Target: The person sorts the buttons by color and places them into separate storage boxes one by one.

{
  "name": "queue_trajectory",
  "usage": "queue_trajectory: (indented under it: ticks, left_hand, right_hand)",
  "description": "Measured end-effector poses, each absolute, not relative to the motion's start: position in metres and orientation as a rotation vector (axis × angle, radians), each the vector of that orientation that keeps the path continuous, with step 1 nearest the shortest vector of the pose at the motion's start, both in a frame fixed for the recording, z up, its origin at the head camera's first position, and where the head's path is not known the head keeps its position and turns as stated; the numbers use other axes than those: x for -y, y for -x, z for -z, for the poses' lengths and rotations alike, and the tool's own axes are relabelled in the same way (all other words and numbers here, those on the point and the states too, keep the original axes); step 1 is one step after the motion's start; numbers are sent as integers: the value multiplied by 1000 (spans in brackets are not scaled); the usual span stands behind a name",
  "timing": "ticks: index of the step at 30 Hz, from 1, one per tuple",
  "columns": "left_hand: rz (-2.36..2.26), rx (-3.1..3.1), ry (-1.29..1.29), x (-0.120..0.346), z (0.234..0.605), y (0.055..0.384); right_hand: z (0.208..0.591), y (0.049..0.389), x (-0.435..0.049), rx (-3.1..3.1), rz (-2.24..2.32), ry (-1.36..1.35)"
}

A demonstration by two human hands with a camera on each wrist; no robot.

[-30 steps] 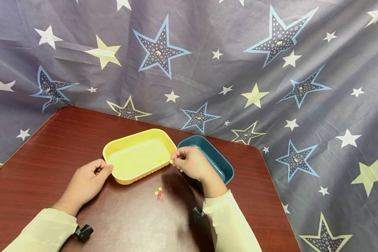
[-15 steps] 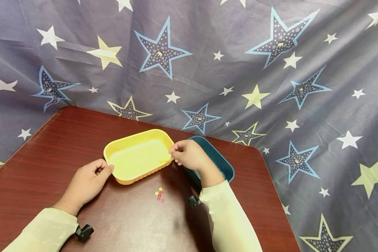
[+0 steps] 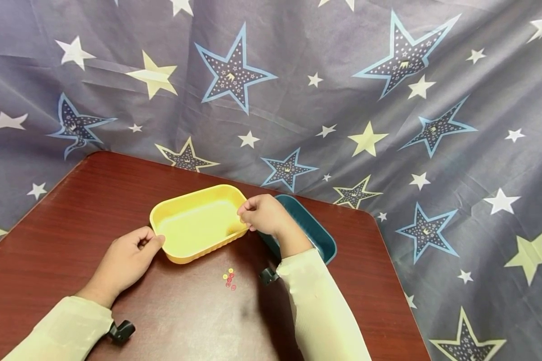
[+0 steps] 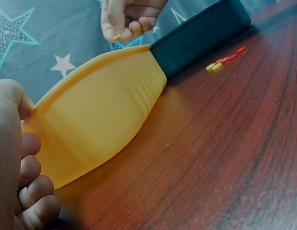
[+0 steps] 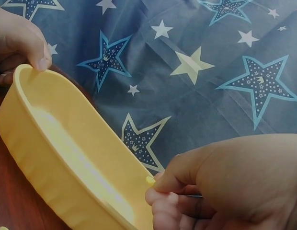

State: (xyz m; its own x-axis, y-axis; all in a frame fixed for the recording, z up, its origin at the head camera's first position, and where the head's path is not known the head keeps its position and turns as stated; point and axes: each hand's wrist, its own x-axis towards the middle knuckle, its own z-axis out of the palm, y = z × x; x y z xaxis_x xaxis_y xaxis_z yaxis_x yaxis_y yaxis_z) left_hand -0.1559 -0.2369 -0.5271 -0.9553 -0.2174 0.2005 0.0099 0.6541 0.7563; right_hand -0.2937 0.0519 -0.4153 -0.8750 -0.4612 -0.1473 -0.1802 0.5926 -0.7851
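Note:
The left hand (image 3: 128, 260) grips the near-left corner of a yellow plastic tub (image 3: 198, 194), its thumb over the rim. Above the tub's right end is the right hand (image 3: 271, 218), pinching a small yellow button (image 5: 150, 180) between thumb and fingertips. In the left wrist view the pinched button (image 4: 117, 37) shows just above the rim. A small group of yellow buttons (image 3: 231, 271) and red buttons (image 3: 233, 288) lies on the table in front of the tub. The right hand's shadow falls on the tub floor.
A dark teal tub (image 3: 311, 225) stands right beside the yellow one, partly hidden by the right hand and forearm. Both rest on a reddish-brown wooden table (image 3: 113, 185). A grey star-patterned curtain (image 3: 289, 120) hangs behind and to the right.
The right hand has moved left and slightly up, from the yellow tub's right edge to over its inside, with the button in its fingers. The left hand stays on the rim.

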Motion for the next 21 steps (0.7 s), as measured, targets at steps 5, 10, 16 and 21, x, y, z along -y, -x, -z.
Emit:
queue_trajectory:
  ticks: [5,10,16,21]
  left_hand:
    - [1184,2593,-165,236,526,156]
    - [1181,2600,-157,235,524,156]
    - [1177,2603,-162,234,524,156]
    - [1176,2598,-167,235,523,156]
  right_hand:
    - [414,298,-51,-2458,1203,454]
    - [415,299,-51,-2455,1215,446]
    - [417,297,-53,-2485,1198,475]
    - [417,295,-52,-2480,1199,498]
